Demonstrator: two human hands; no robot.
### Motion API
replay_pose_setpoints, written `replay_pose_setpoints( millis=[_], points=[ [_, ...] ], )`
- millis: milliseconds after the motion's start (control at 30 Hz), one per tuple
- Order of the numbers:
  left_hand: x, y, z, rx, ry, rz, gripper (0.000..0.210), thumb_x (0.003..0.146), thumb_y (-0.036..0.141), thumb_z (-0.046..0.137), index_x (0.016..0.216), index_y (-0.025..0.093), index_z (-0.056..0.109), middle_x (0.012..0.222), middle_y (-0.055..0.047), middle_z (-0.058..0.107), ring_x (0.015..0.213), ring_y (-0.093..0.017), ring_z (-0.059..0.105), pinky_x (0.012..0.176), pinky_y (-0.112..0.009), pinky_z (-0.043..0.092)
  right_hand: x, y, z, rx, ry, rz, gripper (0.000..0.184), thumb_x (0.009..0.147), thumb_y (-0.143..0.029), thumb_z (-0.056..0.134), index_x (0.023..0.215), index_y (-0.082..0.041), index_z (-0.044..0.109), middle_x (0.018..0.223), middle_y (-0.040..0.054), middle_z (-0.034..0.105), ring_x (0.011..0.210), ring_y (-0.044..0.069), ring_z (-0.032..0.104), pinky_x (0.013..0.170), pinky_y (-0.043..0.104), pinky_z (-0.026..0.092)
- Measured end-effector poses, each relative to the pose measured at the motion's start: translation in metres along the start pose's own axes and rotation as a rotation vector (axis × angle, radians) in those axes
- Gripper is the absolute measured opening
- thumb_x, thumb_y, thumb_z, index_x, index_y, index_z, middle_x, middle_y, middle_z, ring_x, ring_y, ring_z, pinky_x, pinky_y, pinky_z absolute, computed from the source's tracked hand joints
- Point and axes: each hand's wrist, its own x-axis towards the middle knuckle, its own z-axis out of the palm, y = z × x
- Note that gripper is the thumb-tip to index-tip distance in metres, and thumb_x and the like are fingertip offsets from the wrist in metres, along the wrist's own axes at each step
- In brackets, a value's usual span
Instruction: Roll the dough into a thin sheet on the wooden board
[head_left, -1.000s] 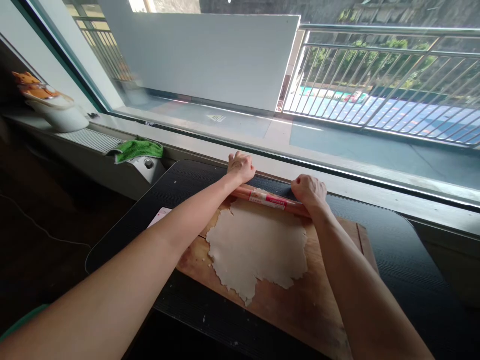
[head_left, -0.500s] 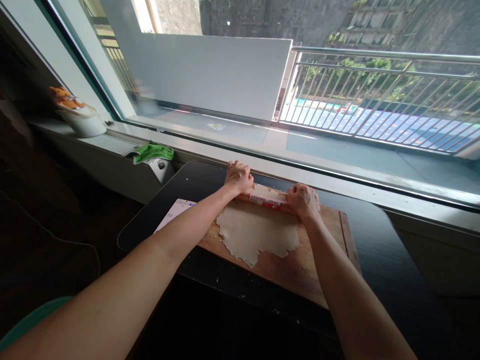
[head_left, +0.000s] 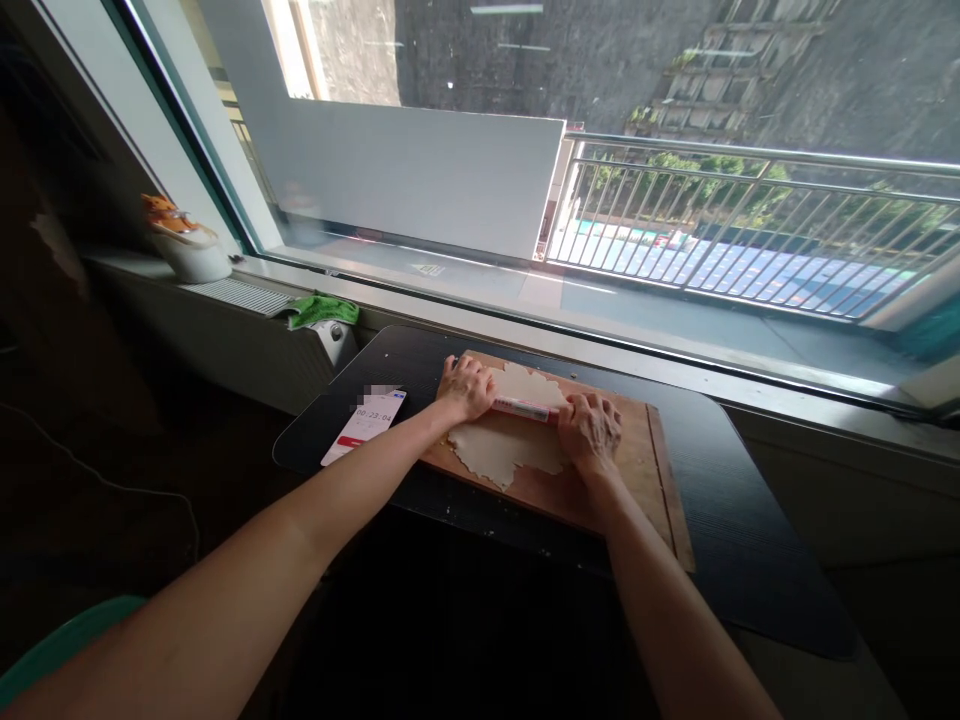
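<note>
A thin, ragged-edged sheet of dough point(head_left: 499, 452) lies on a wooden cutting board point(head_left: 641, 470). Across the dough rests a rolling pin point(head_left: 525, 408) with a red and white label. My left hand point(head_left: 469, 387) is closed over its left end, and my right hand point(head_left: 591, 432) covers the right end. Dough shows both in front of the pin and behind it. The pin's ends are hidden under my fingers.
The board sits on a black table point(head_left: 750, 540) below a large window. A phone point(head_left: 365, 428) showing a timer lies left of the board. A green cloth point(head_left: 322, 310) hangs on the radiator point(head_left: 217, 330), near a white pot point(head_left: 196, 258).
The rolling pin has come back toward me over the dough, both hands moving with it. More dough shows behind it now. The view has shifted, and more of the phone is visible.
</note>
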Motion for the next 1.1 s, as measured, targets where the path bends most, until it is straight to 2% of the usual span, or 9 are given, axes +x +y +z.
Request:
replay_pose_setpoints(
  millis=[133, 267, 400, 667, 733, 900, 967, 1100],
  points=[
    [-0.008, -0.004, 0.0, -0.01, -0.019, 0.058, 0.032, 0.098, 0.041, 0.041, 0.105, 0.025, 0.069, 0.122, -0.008, 0.068, 0.122, -0.027, 0.05, 0.112, -0.049, 0.025, -0.008, -0.001, -0.001, -0.019, -0.002, -0.023, 0.038, 0.096, -0.028, 0.036, 0.11, -0.017, 0.07, 0.116, 0.0118, 0.068, 0.113, 0.026, 0.051, 0.098, 0.037, 0.031],
    [-0.004, -0.008, 0.0, -0.013, -0.03, 0.129, 0.036, 0.094, 0.05, 0.046, 0.111, 0.027, 0.068, 0.127, -0.008, 0.065, 0.125, -0.028, 0.048, 0.113, -0.05, 0.026, -0.002, -0.002, 0.0, -0.043, -0.004, -0.013, 0.038, 0.096, -0.028, 0.036, 0.106, -0.017, 0.071, 0.113, 0.0123, 0.07, 0.111, 0.027, 0.052, 0.097, 0.038, 0.031],
    [0.009, -0.008, 0.002, -0.006, -0.042, 0.151, 0.038, 0.095, 0.047, 0.042, 0.107, 0.026, 0.071, 0.121, -0.01, 0.067, 0.123, -0.029, 0.049, 0.112, -0.051, 0.026, 0.011, -0.002, 0.003, -0.04, -0.001, 0.003, 0.038, 0.095, -0.029, 0.037, 0.105, -0.018, 0.072, 0.113, 0.0126, 0.07, 0.11, 0.027, 0.052, 0.095, 0.038, 0.033],
    [0.042, -0.01, 0.007, -0.001, -0.07, 0.134, 0.035, 0.095, 0.037, 0.041, 0.11, 0.024, 0.07, 0.123, -0.011, 0.067, 0.129, -0.028, 0.046, 0.115, -0.052, 0.022, 0.045, -0.004, 0.005, 0.0, -0.029, 0.044, 0.04, 0.096, -0.03, 0.035, 0.104, -0.019, 0.073, 0.111, 0.0109, 0.071, 0.111, 0.027, 0.052, 0.093, 0.037, 0.037],
    [0.051, -0.012, 0.009, -0.007, -0.107, 0.106, 0.037, 0.096, 0.039, 0.041, 0.115, 0.022, 0.068, 0.128, -0.012, 0.065, 0.133, -0.028, 0.043, 0.116, -0.053, 0.021, 0.055, -0.004, 0.006, 0.012, -0.069, 0.057, 0.042, 0.096, -0.03, 0.034, 0.106, -0.019, 0.073, 0.114, 0.011, 0.07, 0.113, 0.027, 0.052, 0.094, 0.038, 0.037],
    [0.08, -0.017, 0.017, -0.078, -0.303, -0.02, 0.048, 0.094, 0.045, 0.043, 0.132, 0.021, 0.057, 0.144, -0.012, 0.055, 0.143, -0.031, 0.033, 0.114, -0.059, 0.022, 0.081, -0.003, 0.006, 0.044, -0.187, 0.087, 0.043, 0.093, -0.035, 0.039, 0.119, -0.018, 0.069, 0.131, 0.0134, 0.061, 0.122, 0.03, 0.047, 0.099, 0.041, 0.036],
    [0.09, -0.019, 0.02, -0.09, -0.282, -0.032, 0.046, 0.093, 0.044, 0.044, 0.131, 0.022, 0.058, 0.143, -0.012, 0.056, 0.142, -0.031, 0.034, 0.115, -0.058, 0.022, 0.091, -0.002, 0.008, 0.045, -0.18, 0.084, 0.044, 0.093, -0.035, 0.04, 0.122, -0.017, 0.067, 0.135, 0.0141, 0.058, 0.124, 0.03, 0.045, 0.102, 0.042, 0.034],
    [0.104, -0.02, 0.025, -0.059, -0.14, -0.042, 0.037, 0.09, 0.042, 0.049, 0.117, 0.022, 0.066, 0.129, -0.012, 0.065, 0.136, -0.031, 0.041, 0.114, -0.052, 0.024, 0.108, -0.002, 0.013, 0.053, -0.18, 0.078, 0.044, 0.091, -0.034, 0.042, 0.124, -0.016, 0.066, 0.133, 0.015, 0.058, 0.125, 0.03, 0.043, 0.103, 0.042, 0.032]
  ],
)
